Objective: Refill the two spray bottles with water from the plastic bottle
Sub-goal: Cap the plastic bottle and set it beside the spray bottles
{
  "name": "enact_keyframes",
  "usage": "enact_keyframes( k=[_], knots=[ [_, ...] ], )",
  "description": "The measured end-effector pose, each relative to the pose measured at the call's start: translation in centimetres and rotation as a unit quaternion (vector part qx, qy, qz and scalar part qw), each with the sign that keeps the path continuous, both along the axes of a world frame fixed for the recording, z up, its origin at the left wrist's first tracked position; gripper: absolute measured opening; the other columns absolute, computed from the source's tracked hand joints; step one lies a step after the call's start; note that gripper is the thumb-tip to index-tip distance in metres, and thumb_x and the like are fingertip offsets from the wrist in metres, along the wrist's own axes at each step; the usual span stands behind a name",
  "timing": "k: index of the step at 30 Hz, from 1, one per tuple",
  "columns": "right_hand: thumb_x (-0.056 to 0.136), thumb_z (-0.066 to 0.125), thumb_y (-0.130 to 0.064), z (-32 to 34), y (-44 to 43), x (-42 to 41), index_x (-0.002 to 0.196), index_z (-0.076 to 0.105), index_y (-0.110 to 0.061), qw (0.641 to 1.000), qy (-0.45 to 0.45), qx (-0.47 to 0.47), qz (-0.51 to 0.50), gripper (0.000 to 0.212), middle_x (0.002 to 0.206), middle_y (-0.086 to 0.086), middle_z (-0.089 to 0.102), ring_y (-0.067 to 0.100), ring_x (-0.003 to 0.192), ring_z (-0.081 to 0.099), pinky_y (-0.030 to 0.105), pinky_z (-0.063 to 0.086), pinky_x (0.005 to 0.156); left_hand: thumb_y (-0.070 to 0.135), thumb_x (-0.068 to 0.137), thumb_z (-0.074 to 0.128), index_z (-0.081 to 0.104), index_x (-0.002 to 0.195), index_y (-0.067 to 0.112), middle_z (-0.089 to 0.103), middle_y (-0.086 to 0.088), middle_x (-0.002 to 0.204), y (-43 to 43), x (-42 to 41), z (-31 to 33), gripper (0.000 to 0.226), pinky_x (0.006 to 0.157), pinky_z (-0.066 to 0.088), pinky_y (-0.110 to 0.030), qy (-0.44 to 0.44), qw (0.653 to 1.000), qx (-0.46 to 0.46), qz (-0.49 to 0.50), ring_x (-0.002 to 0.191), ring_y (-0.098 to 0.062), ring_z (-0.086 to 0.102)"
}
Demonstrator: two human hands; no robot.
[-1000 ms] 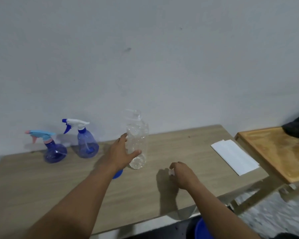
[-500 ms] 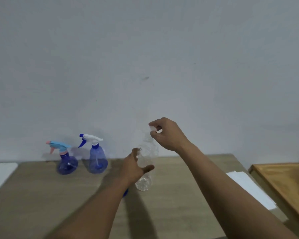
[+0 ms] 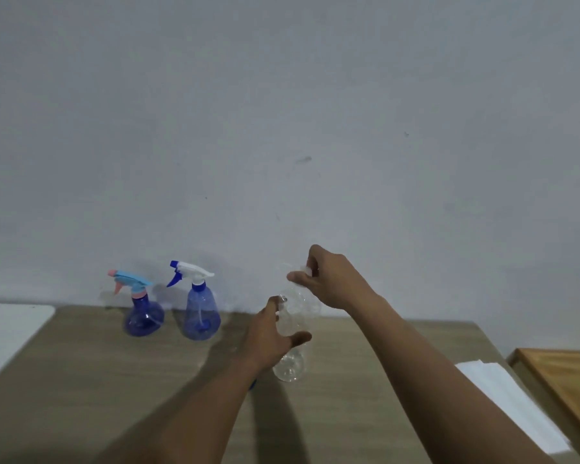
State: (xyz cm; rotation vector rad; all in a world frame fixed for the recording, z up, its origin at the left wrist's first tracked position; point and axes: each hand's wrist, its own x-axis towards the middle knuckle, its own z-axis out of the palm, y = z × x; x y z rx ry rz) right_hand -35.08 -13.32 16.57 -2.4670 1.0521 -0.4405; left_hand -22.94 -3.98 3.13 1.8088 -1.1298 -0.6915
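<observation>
A clear plastic bottle (image 3: pixel 292 363) stands upright on the wooden table (image 3: pixel 114 390), near its middle. My left hand (image 3: pixel 270 336) wraps around the bottle's body. My right hand (image 3: pixel 329 279) is above it, fingers pinched on the white cap (image 3: pixel 306 270) at the bottle's top. Two blue spray bottles stand by the wall to the left: a round one with a light-blue and pink trigger head (image 3: pixel 144 316), and a taller one with a white and blue trigger head (image 3: pixel 200 313). Both have their heads on.
A folded white paper (image 3: pixel 503 400) lies at the table's right end. A lighter wooden surface (image 3: pixel 570 380) adjoins on the far right. A white surface (image 3: pixel 4 333) sits at the left edge. A small blue object (image 3: pixel 252 385) peeks out under my left wrist. A grey wall stands behind.
My right hand rose from the table up to the bottle's cap. The camera tilted upward, showing more wall. My left hand stayed on the bottle.
</observation>
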Motion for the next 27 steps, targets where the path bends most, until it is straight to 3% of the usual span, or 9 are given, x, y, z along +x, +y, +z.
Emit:
enact_keyframes(
  k=[2,4,6,12,16,20,23,27],
  knots=[
    [0.089,0.064,-0.056,-0.9,0.0,-0.1,0.102,0.056,-0.022,0.998,-0.049,0.027,0.014,0.037,0.099,-0.002,0.069,0.016,0.089,0.066,0.034,0.054,0.075,0.069,0.052,0.083,0.037,0.136,0.034,0.053,0.008,0.137,-0.1,0.2,-0.2,0.102,0.098,0.047,-0.031,0.011,1.000,-0.005,0.004,0.125,-0.010,0.051],
    [0.096,0.058,-0.047,-1.4,0.0,-0.2,0.120,0.058,-0.030,0.995,-0.078,0.057,0.035,0.029,0.119,-0.005,0.066,0.013,0.107,0.064,0.029,0.051,0.086,0.066,0.053,0.084,0.037,0.137,0.033,0.053,0.011,0.135,-0.3,0.2,-0.2,0.102,0.096,0.046,-0.028,0.005,1.000,-0.008,0.004,0.122,-0.008,0.052],
    [0.099,0.055,-0.037,-1.7,-0.2,-0.3,0.120,0.059,-0.030,0.993,-0.090,0.064,0.033,0.023,0.123,-0.009,0.064,0.012,0.112,0.062,0.028,0.048,0.087,0.060,0.058,0.086,0.038,0.137,0.032,0.052,0.013,0.130,-0.5,0.1,-0.4,0.097,0.092,0.043,-0.024,0.000,1.000,-0.008,0.004,0.118,-0.006,0.051],
    [0.086,0.068,-0.055,-3.2,-0.6,-0.1,0.098,0.055,-0.028,0.981,-0.161,0.112,-0.013,0.032,0.099,-0.010,0.067,0.010,0.094,0.064,0.031,0.053,0.079,0.064,0.058,0.082,0.038,0.135,0.035,0.054,0.012,0.132,-1.0,-0.1,-0.8,0.093,0.093,0.043,-0.025,0.001,1.000,-0.015,0.006,0.123,-0.007,0.050],
    [0.097,0.057,-0.040,-4.0,-0.8,-0.3,0.107,0.058,-0.033,0.975,-0.181,0.127,0.029,0.012,0.109,-0.017,0.067,0.006,0.104,0.062,0.033,0.051,0.088,0.065,0.058,0.082,0.037,0.134,0.038,0.052,0.014,0.133,-1.0,0.0,-0.9,0.092,0.097,0.044,-0.028,0.018,1.000,-0.025,0.002,0.123,-0.006,0.049],
    [0.096,0.061,-0.035,-4.1,-0.7,0.2,0.099,0.057,-0.025,0.971,-0.204,0.120,-0.007,0.012,0.090,-0.014,0.065,0.005,0.082,0.059,0.024,0.044,0.071,0.065,0.057,0.082,0.036,0.135,0.041,0.051,0.013,0.137,-1.3,-0.2,-1.4,0.095,0.102,0.046,-0.032,0.038,0.999,-0.033,0.019,0.126,-0.007,0.048],
    [0.093,0.065,-0.038,-4.7,0.1,0.8,0.094,0.052,-0.021,0.964,-0.238,0.107,-0.053,0.022,0.086,-0.005,0.065,0.010,0.078,0.060,0.021,0.047,0.067,0.065,0.060,0.083,0.032,0.140,0.039,0.048,0.012,0.141,-1.5,-0.4,-1.5,0.098,0.103,0.045,-0.031,0.036,0.999,-0.032,0.024,0.126,-0.006,0.046],
    [0.088,0.072,-0.042,-5.4,1.2,1.4,0.088,0.044,-0.019,0.946,-0.292,0.086,-0.113,0.036,0.077,-0.006,0.058,0.004,0.066,0.051,0.014,0.040,0.056,0.063,0.061,0.084,0.031,0.139,0.041,0.044,0.014,0.143,-1.6,-0.7,-1.8,0.097,0.102,0.043,-0.028,0.033,0.998,-0.036,0.026,0.123,-0.001,0.044]
  ],
)
